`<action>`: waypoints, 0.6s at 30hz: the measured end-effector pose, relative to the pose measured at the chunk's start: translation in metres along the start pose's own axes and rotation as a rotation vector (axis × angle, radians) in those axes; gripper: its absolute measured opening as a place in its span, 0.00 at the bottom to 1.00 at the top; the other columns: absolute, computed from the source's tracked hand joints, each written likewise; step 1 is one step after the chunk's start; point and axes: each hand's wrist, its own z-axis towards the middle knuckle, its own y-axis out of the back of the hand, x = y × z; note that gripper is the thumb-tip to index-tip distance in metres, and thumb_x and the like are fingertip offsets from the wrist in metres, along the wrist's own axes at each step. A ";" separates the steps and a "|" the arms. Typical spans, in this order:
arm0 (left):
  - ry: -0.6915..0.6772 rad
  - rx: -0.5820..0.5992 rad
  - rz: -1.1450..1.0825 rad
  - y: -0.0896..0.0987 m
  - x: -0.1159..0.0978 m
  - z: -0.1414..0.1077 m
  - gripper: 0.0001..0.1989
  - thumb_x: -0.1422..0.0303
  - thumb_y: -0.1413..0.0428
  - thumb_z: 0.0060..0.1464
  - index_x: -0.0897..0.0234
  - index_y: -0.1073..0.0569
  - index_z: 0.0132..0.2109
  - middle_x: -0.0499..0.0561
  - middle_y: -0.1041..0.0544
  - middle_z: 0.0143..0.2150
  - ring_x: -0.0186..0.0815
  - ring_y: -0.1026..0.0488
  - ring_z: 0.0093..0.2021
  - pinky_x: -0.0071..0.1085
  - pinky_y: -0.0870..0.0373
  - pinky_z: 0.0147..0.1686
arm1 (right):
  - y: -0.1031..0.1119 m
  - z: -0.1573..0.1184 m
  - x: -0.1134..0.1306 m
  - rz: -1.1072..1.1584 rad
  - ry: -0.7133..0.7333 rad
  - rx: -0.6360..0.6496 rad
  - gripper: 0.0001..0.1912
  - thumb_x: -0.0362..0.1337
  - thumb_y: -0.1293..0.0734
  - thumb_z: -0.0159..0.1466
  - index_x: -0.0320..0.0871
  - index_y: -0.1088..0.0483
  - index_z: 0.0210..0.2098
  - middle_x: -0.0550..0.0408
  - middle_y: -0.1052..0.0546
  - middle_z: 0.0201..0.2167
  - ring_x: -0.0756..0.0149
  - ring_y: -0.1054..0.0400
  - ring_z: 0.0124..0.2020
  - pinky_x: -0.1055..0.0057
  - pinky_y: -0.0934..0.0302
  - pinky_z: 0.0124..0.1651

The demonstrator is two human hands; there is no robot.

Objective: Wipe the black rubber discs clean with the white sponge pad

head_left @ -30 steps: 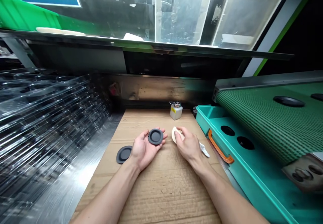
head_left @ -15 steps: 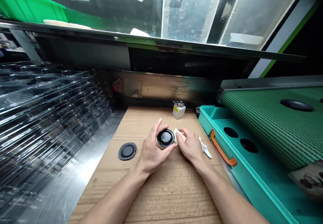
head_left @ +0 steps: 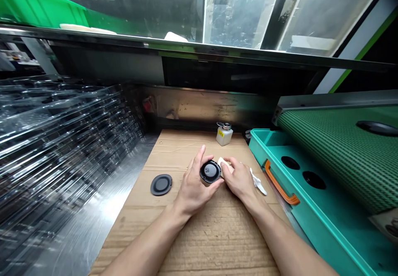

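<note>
L hand (head_left: 199, 180) pinching blk disc (head_left: 210, 172) edges; R hand (head_left: 239, 177) pinching white pad (head_left: 224, 166), partly hidden.

Factory workstation with green conveyor belt (head_left: 345, 143)

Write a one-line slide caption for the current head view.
Left hand holds a round black part while the right hand presses a white pad to its edge above cardboard.
</note>
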 end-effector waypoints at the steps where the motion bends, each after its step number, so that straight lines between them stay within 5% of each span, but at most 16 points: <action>1: 0.002 -0.006 -0.007 0.000 0.000 0.000 0.45 0.79 0.33 0.37 0.55 0.38 0.63 0.54 0.27 0.55 0.44 0.39 0.63 0.36 0.54 0.65 | 0.000 0.000 0.000 0.000 0.001 -0.003 0.15 0.45 0.40 0.65 0.50 0.28 0.46 0.53 0.20 0.38 0.60 0.26 0.40 0.68 0.39 0.42; 7: -0.059 0.030 0.164 0.003 0.004 0.001 0.47 0.75 0.33 0.39 0.55 0.43 0.66 0.54 0.28 0.56 0.43 0.36 0.61 0.36 0.50 0.64 | -0.001 -0.001 0.001 0.002 -0.009 -0.005 0.16 0.46 0.41 0.65 0.50 0.28 0.47 0.53 0.20 0.38 0.60 0.26 0.39 0.68 0.39 0.40; 13: -0.270 0.090 0.594 0.008 0.016 0.003 0.49 0.69 0.36 0.47 0.56 0.55 0.69 0.54 0.29 0.57 0.39 0.32 0.58 0.39 0.41 0.60 | 0.001 0.000 0.001 0.003 -0.001 0.005 0.16 0.45 0.41 0.65 0.49 0.28 0.47 0.53 0.21 0.39 0.60 0.27 0.41 0.68 0.39 0.43; 18: -0.308 0.113 0.685 0.010 0.019 0.004 0.50 0.67 0.37 0.48 0.56 0.59 0.69 0.54 0.29 0.58 0.38 0.32 0.58 0.37 0.38 0.59 | 0.001 0.000 0.000 -0.005 -0.013 0.010 0.16 0.45 0.41 0.65 0.50 0.28 0.47 0.53 0.21 0.39 0.60 0.27 0.40 0.69 0.39 0.42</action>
